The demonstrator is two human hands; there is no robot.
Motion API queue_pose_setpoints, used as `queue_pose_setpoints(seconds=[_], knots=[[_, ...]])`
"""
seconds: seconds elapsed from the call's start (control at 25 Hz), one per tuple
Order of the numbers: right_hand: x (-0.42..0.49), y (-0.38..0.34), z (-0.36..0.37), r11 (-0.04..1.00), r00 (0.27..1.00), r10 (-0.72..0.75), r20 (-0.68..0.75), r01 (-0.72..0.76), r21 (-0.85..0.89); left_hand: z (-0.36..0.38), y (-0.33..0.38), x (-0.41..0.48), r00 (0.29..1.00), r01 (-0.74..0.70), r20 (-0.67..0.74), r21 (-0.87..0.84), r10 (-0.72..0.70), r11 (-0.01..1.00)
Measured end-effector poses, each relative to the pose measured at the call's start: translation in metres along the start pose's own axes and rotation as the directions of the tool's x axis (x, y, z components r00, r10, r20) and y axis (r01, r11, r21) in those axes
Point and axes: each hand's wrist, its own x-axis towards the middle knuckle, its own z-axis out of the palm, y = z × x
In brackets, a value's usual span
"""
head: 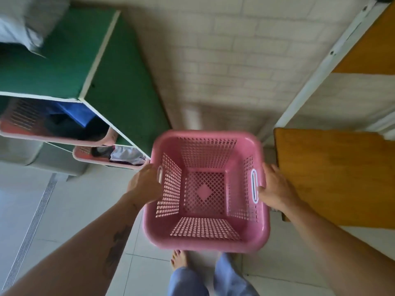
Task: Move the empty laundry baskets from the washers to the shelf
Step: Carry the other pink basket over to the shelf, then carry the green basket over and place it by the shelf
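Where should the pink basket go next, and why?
Probably to the right, toward the wooden shelf. The pink basket looks empty, the left hand and right hand grip its sides, and it hangs above the floor.

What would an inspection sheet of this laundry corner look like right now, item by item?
Surface: pale tiled floor with a drain strip along the left.
Job's things: pink laundry basket, empty, held in the air above the person's bare feet; orange shelf board just to its right, bare where visible.
Clutter: green cabinet on the left holding two pink baskets with clothes; a blurred pale bundle on top.
Hands: left hand grips the basket's left rim, right hand grips the right rim by the white handle slot.
Cables: nothing seen.
Surroundings: white brick-pattern wall; white shelf frame upright.
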Motion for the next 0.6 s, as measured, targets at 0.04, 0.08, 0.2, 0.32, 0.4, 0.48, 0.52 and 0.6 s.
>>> queue_pose_setpoints(seconds=[0.04, 0.08, 0.2, 0.32, 0.4, 0.48, 0.52, 0.6], knots=[[-0.014, -0.006, -0.015, 1.000, 1.000, 0.005, -0.017, -0.004, 0.011, -0.015, 0.009, -0.010, 1.000, -0.001, -0.028, -0.043, 0.000, 0.999], [-0.030, -0.012, -0.029, 1.000, 1.000, 0.017, -0.022, -0.016, 0.016, -0.028, 0.018, -0.022, 0.999, -0.008, -0.044, -0.069, 0.005, 0.998], [-0.092, -0.027, -0.082, 0.994, 0.994, 0.098, -0.058, -0.094, 0.061, -0.071, 0.051, -0.063, 0.993, -0.092, -0.077, -0.111, 0.084, 0.989], [-0.153, -0.015, -0.127, 0.985, 0.985, 0.133, -0.106, -0.119, 0.128, -0.114, 0.102, -0.111, 0.969, -0.238, -0.095, -0.130, 0.227, 0.962], [-0.192, 0.006, -0.156, 0.977, 0.977, 0.168, -0.130, -0.147, 0.157, -0.134, 0.138, -0.139, 0.939, -0.339, -0.095, -0.085, 0.331, 0.937], [-0.230, 0.033, -0.185, 0.964, 0.965, 0.210, -0.157, -0.178, 0.199, -0.146, 0.177, -0.164, 0.900, -0.427, -0.113, -0.050, 0.420, 0.903], [-0.252, 0.050, -0.200, 0.956, 0.956, 0.232, -0.178, -0.191, 0.223, -0.150, 0.200, -0.178, 0.875, -0.475, -0.127, -0.031, 0.468, 0.880], [-0.292, 0.085, -0.224, 0.946, 0.940, 0.257, -0.225, -0.197, 0.259, -0.152, 0.246, -0.206, 0.827, -0.546, -0.167, -0.008, 0.537, 0.838]])
